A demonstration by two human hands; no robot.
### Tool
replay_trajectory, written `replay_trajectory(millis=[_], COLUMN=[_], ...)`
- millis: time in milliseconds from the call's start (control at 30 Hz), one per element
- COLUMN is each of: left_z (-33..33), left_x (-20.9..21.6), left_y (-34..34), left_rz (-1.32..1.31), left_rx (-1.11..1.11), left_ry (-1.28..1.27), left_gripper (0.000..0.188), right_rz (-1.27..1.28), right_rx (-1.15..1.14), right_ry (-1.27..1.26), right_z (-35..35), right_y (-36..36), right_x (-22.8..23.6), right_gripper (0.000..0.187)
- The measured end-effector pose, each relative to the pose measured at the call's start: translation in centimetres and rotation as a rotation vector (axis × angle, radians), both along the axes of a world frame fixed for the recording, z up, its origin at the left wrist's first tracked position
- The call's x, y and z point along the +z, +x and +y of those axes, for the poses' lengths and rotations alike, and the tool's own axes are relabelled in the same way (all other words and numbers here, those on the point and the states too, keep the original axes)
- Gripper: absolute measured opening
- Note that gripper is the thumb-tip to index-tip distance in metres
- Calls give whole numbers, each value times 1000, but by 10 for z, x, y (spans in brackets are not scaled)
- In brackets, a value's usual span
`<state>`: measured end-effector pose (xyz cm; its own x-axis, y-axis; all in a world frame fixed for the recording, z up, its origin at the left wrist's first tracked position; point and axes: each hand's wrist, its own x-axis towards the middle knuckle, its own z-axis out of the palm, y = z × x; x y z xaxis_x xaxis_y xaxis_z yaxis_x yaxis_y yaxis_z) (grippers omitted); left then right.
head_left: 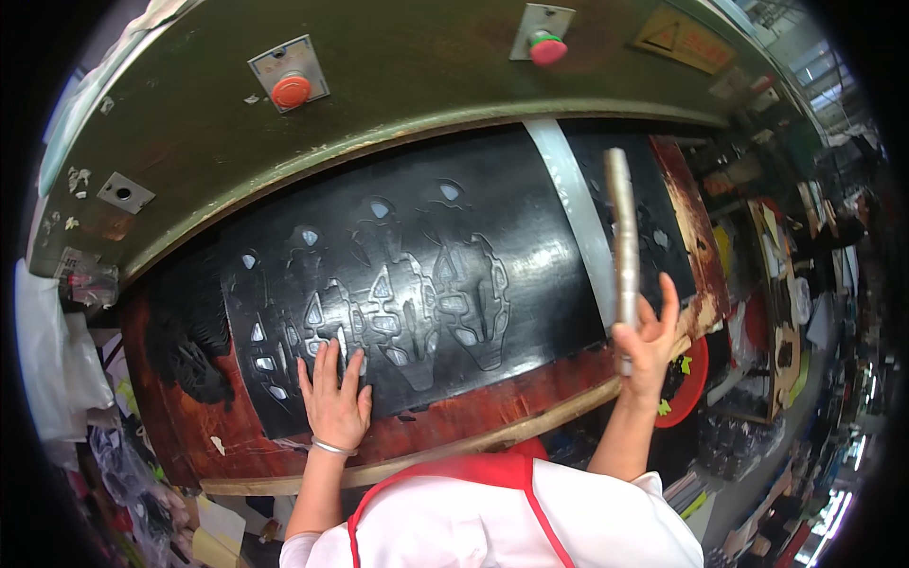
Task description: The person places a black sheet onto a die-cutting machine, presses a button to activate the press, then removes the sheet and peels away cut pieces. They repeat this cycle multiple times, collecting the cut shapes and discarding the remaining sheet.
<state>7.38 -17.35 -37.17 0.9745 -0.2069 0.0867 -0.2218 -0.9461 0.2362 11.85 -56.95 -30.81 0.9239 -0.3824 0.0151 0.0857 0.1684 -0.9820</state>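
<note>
A black sheet (530,227) lies on a reddish-brown board, with several cut outlines (398,322) pressed into it in a row. Small pale gaps show inside the outlines. My left hand (336,402) rests flat on the sheet's near edge, fingers spread, beside the lower part of the outlines; it grips nothing. My right hand (649,350) holds up a long, narrow metal piece, which looks like a steel cutting die (621,227) seen edge-on. Thumb and fingers pinch its near end above the right side of the board. Its far end points away from me.
A green machine beam (407,76) spans the far side, bearing a red push button (291,91) and a pink-red one (546,49). A pale metal strip (573,208) crosses the sheet. The reddish board (492,407) ends nearest me. A red basin (696,379) stands below right.
</note>
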Motion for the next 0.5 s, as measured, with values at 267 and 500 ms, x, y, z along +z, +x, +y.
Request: replay_trajectory(millis=[267, 500], left_z=[-4, -4], left_x=[-6, -7], left_y=[5, 11], left_rz=[-76, -113], left_rx=[1, 1], left_ry=[38, 36], left_gripper=[52, 52], right_rz=[-255, -63], right_rx=[-314, -236], right_ry=[1609, 518], right_z=[-88, -43], right_y=[-53, -33], right_x=[-31, -32], right_gripper=[72, 50])
